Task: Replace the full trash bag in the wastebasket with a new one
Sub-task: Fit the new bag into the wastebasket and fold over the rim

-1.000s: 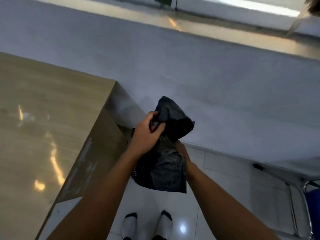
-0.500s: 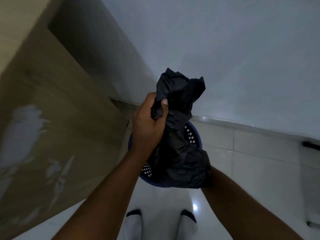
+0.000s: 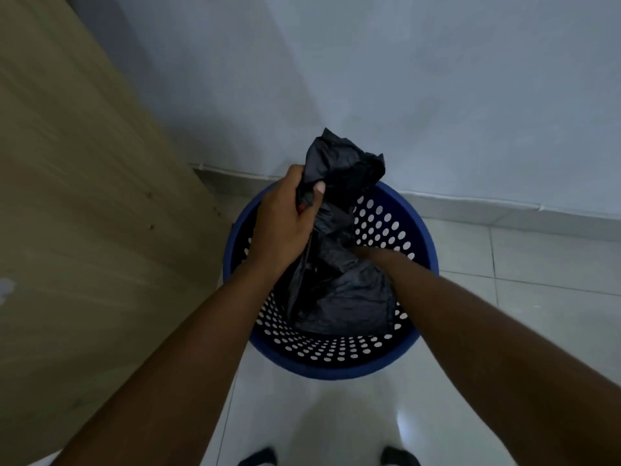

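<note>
Now the black trash bag [image 3: 339, 264] hangs lower — inside the blue wastebasket [image 3: 416, 230] mouth. Left hand [image 3: 285, 220] clenches its bunched neck; below that grip, the right hand [image 3: 361, 252] disappears into the folds — whether it grips, I cannot tell.

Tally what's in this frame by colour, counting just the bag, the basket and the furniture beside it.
Black: 1, the black trash bag, gripped by the left hand over the basket; the right hand is hidden behind the bag.
Blue: 1, the perforated blue wastebasket on the floor.
Tan: 1, the wooden cabinet to its left.
Total: 3
</note>
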Demonstrator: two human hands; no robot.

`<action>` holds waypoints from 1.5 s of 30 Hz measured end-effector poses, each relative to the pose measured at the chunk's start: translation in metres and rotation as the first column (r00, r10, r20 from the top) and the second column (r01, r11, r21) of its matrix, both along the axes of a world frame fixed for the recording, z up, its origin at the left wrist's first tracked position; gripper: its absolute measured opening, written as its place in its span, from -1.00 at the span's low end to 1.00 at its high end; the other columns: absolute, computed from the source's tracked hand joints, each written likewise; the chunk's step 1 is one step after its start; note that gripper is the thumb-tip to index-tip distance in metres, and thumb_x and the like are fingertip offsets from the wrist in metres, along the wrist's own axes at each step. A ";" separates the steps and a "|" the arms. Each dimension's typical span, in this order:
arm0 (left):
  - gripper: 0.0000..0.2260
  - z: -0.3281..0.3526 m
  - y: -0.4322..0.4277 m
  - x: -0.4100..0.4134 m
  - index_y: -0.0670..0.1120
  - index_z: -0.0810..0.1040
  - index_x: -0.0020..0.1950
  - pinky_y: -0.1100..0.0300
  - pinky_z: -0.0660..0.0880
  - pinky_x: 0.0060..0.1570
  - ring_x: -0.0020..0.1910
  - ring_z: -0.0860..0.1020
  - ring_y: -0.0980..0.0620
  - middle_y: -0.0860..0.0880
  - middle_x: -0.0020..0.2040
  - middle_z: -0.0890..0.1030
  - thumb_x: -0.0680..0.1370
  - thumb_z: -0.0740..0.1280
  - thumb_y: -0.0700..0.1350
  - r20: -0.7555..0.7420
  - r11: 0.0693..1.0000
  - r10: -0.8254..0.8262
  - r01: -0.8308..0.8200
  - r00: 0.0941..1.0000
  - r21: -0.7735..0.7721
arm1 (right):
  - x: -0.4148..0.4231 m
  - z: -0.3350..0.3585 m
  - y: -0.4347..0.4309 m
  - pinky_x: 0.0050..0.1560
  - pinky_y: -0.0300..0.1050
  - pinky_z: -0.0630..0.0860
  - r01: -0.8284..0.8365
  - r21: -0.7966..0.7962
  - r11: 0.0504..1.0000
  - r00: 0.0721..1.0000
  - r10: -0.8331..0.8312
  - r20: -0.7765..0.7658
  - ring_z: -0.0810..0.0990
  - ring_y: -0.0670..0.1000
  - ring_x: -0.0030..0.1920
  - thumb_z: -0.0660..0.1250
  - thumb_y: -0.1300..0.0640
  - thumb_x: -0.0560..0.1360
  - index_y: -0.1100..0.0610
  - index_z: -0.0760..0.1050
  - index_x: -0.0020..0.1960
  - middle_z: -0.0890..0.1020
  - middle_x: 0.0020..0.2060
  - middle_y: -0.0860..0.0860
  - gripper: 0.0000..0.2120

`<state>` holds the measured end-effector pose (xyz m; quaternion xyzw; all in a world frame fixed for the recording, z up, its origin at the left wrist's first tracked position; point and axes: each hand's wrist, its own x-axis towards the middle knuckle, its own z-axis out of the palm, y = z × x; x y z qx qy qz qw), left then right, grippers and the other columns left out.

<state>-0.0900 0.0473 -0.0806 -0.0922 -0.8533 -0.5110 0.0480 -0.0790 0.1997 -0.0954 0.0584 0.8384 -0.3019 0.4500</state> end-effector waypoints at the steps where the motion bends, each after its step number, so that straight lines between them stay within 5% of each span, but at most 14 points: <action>1: -0.78 -0.007 0.000 -0.001 -0.10 0.48 0.20 0.20 0.57 -0.05 -0.04 0.58 0.13 0.01 0.01 0.61 0.66 0.23 0.01 0.007 1.000 -0.023 0.024 1.000 -0.019 | -0.007 0.000 0.001 0.40 -0.12 0.27 -0.026 0.027 0.999 1.000 0.026 -0.001 0.34 0.19 0.51 0.03 0.21 0.74 0.37 0.22 0.54 0.33 0.53 0.26 -0.58; 5: -0.63 -0.015 -0.001 -0.006 -0.06 0.40 0.34 0.38 0.51 0.05 0.08 0.55 0.19 0.03 0.19 0.57 0.60 0.32 0.07 0.120 0.997 -0.073 0.072 0.990 0.018 | -0.015 -0.005 0.010 0.29 -0.12 0.38 -0.182 0.142 0.973 0.972 0.200 -0.126 0.44 0.20 0.39 0.16 0.10 0.71 0.30 0.42 0.44 0.44 0.44 0.27 -0.62; 9: -0.46 -0.008 0.001 -0.009 0.07 0.32 0.39 0.19 0.47 0.23 0.21 0.50 0.11 0.07 0.27 0.47 0.49 0.46 0.11 0.337 0.974 -0.090 0.012 0.937 0.228 | -0.009 0.019 0.023 -0.09 -0.07 0.42 0.067 -0.028 0.997 0.915 -0.072 -0.396 0.56 0.11 -0.08 0.13 -0.03 0.68 0.23 0.56 -0.02 0.63 0.05 0.26 -0.62; 12: -0.40 0.000 0.002 -0.012 0.05 0.39 0.34 -0.03 0.50 0.28 0.18 0.55 0.00 -0.02 0.21 0.54 0.32 0.47 -0.02 0.356 0.886 -0.128 -0.054 0.926 0.460 | -0.002 0.038 0.028 -0.15 -0.10 0.41 0.231 -0.290 0.929 0.869 -0.331 -0.367 0.55 0.00 -0.17 0.06 -0.17 0.67 0.10 0.52 -0.02 0.62 -0.08 0.07 -0.59; 17: -0.45 0.020 -0.011 -0.016 0.08 0.29 0.47 0.16 0.42 0.29 0.22 0.49 0.08 0.06 0.29 0.45 0.53 0.37 -0.18 0.163 0.992 -0.073 0.055 0.984 0.113 | 0.009 0.043 0.035 0.08 -0.12 0.56 0.163 -0.417 0.894 0.903 -0.306 -0.303 0.65 -0.04 0.07 0.18 -0.44 0.53 -0.02 0.56 0.26 0.66 0.12 -0.05 -0.42; 22: -0.51 0.017 -0.029 -0.012 -0.02 0.24 0.56 0.28 0.33 0.25 0.31 0.48 -0.03 -0.11 0.35 0.51 0.63 0.25 -0.22 -0.058 0.970 -0.076 0.060 0.995 -0.238 | 0.012 0.020 0.042 0.19 -0.15 0.44 -0.078 0.001 0.997 0.851 0.067 -0.521 0.60 0.12 0.23 0.30 0.02 0.65 0.15 0.67 0.17 0.66 0.20 0.07 -0.74; 24: -0.73 0.013 -0.034 -0.008 -0.10 0.53 0.34 0.16 0.50 0.14 0.12 0.60 -0.10 -0.14 0.15 0.63 0.65 0.23 -0.16 -0.207 0.918 -0.059 -0.029 0.976 -0.397 | 0.013 0.014 0.042 0.10 -0.22 0.32 -0.057 0.118 0.991 0.881 0.106 -0.461 0.54 0.15 0.27 0.23 0.16 0.68 0.26 0.62 0.24 0.59 0.26 0.13 -0.73; 26: -0.75 0.010 -0.040 -0.009 -0.15 0.60 -0.18 0.07 0.55 -0.20 -0.23 0.61 -0.10 -0.12 -0.21 0.65 0.63 0.24 -0.13 -0.314 0.884 -0.016 -0.133 0.949 -0.448 | 0.013 0.014 0.042 0.09 -0.18 0.36 -0.096 0.224 0.970 0.872 0.190 -0.450 0.56 0.14 0.19 0.24 0.18 0.67 0.27 0.62 0.23 0.61 0.23 0.17 -0.73; 29: -0.58 0.016 -0.048 -0.013 -0.08 0.40 -0.43 0.19 0.33 -0.37 -0.45 0.44 0.05 -0.02 -0.43 0.50 0.62 0.30 -0.01 -0.219 0.948 0.085 -0.147 0.972 -0.283 | 0.010 0.028 0.036 0.03 0.00 0.61 0.008 0.138 0.990 0.703 0.092 -0.705 0.70 0.12 -0.07 0.24 0.09 0.66 0.22 0.67 -0.01 0.74 -0.09 0.15 -0.71; 31: -0.62 0.026 -0.048 -0.009 -0.15 0.54 -0.31 0.20 0.45 -0.28 -0.35 0.56 0.03 -0.03 -0.32 0.61 0.58 0.35 0.09 0.008 0.997 0.049 -0.048 0.999 -0.063 | 0.013 0.048 0.028 -0.14 0.10 0.69 0.124 -0.267 0.956 0.571 -0.289 -0.768 0.70 0.09 -0.31 0.20 -0.02 0.67 0.24 0.62 -0.13 0.71 -0.29 0.14 -0.60; 33: -0.70 0.036 -0.045 -0.002 -0.13 0.68 0.06 0.17 0.62 -0.05 -0.06 0.68 -0.01 -0.04 -0.05 0.71 0.55 0.40 0.09 0.272 0.979 -0.135 0.086 0.953 0.183 | 0.013 0.065 0.016 -0.24 0.03 0.68 0.201 -0.524 0.828 0.630 -0.519 -0.578 0.71 0.11 -0.28 0.19 -0.25 0.63 0.24 0.61 -0.07 0.71 -0.26 0.16 -0.45; 36: -0.66 0.037 -0.042 0.004 -0.07 0.60 0.28 0.06 0.60 0.06 0.10 0.66 -0.03 -0.04 0.15 0.69 0.60 0.31 0.08 0.472 0.887 -0.435 0.275 0.767 0.371 | 0.018 0.068 0.005 -0.15 -0.01 0.70 0.173 -0.447 0.878 0.812 -0.384 -0.440 0.71 0.12 0.03 0.24 -0.47 0.47 0.01 0.57 0.26 0.68 0.06 0.04 -0.36; 40: -0.74 0.034 -0.038 0.004 -0.10 0.59 0.28 -0.03 0.56 0.15 0.14 0.63 -0.09 -0.08 0.16 0.67 0.65 0.25 -0.06 0.489 0.876 -0.426 0.212 0.761 0.433 | 0.016 0.054 0.017 -0.07 -0.07 0.69 0.150 -0.555 0.818 0.833 -0.407 -0.375 0.71 0.01 0.03 0.53 -0.01 0.49 -0.01 0.55 0.20 0.69 0.07 0.01 -0.67; 45: -0.80 0.042 -0.034 0.000 -0.12 0.60 0.10 0.05 0.58 -0.06 -0.02 0.60 -0.08 -0.14 0.09 0.64 0.62 0.21 -0.10 0.447 0.778 -0.258 -0.090 0.856 0.622 | 0.013 0.050 0.048 -0.33 -0.25 0.59 0.235 -0.550 0.802 0.687 -0.537 -0.490 0.62 -0.01 -0.27 0.40 0.30 0.56 0.22 0.52 0.20 0.61 -0.15 0.09 -0.77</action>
